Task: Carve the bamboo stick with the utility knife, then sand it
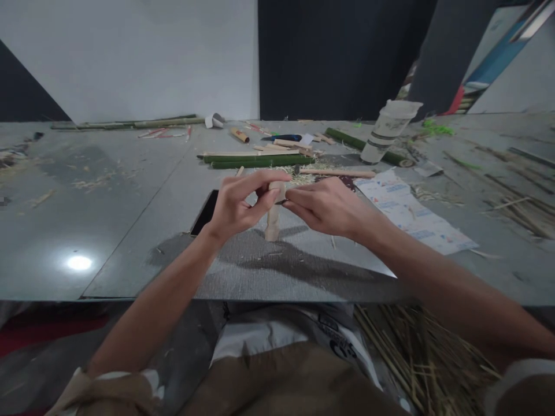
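Observation:
Over the near edge of the table, my left hand [240, 199] pinches the rounded top of a pale carved wooden piece [272, 226] between thumb and fingers. Its narrower lower part hangs below the fingers, close above or touching the table; I cannot tell which. My right hand [332, 205] is closed, fingertips pressed against the right side of that rounded top. A thin dark edge shows at those fingertips, too small to name. Behind my left hand lies a dark phone-like slab [204, 214], partly covered by the hand.
Green bamboo lengths [260, 162] lie beyond my hands among shavings. A hammer-like tool [338, 173] rests behind my right hand. A printed paper sheet [411, 211] is at right, and a plastic cup [390, 130] stands farther back. Thin bamboo strips [416, 352] lie below the table edge.

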A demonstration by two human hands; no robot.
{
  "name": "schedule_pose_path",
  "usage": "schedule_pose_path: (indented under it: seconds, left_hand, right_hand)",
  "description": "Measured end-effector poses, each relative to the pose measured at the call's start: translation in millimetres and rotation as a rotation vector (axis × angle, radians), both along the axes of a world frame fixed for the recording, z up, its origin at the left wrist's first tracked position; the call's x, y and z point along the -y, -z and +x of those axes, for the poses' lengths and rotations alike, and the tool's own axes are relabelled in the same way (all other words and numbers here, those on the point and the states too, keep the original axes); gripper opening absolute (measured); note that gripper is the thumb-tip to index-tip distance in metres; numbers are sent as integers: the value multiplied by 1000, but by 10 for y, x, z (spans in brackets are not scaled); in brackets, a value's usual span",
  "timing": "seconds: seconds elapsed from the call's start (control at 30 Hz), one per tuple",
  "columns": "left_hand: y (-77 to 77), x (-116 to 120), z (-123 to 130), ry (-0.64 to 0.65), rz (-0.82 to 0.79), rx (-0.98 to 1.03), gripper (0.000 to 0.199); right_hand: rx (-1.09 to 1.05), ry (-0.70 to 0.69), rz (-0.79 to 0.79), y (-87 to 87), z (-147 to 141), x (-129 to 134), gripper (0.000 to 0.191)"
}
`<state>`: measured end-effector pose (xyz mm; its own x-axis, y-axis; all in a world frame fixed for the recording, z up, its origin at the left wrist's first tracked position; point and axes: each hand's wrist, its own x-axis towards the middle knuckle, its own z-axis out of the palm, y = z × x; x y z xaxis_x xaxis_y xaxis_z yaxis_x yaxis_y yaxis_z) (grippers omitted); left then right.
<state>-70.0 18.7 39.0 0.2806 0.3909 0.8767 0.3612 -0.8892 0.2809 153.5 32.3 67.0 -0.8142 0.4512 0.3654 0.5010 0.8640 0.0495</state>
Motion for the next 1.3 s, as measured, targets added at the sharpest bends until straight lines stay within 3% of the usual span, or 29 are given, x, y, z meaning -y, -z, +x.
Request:
schedule_pose_path:
  seconds: [0.23, 0.5, 0.87, 1.1, 1.3]
  left_hand:
    - [-3, -22, 8, 27, 45, 1, 24]
    - [3, -12, 15, 50, 25, 0, 24]
    - [17, -31, -15, 15, 3, 3, 25]
    - [43, -37, -14, -21, -5, -11, 24]
    - [49, -62, -32, -64, 58, -12, 25]
  right_hand:
    - [62, -47, -24, 242, -5, -17, 41]
    - [-39, -24, 7, 51, -7, -29, 43]
    - [84, -60, -87, 324, -3, -38, 39]
    - [111, -53, -145, 317, -6, -67, 40]
    - [139, -109, -233, 424, -26, -49, 38]
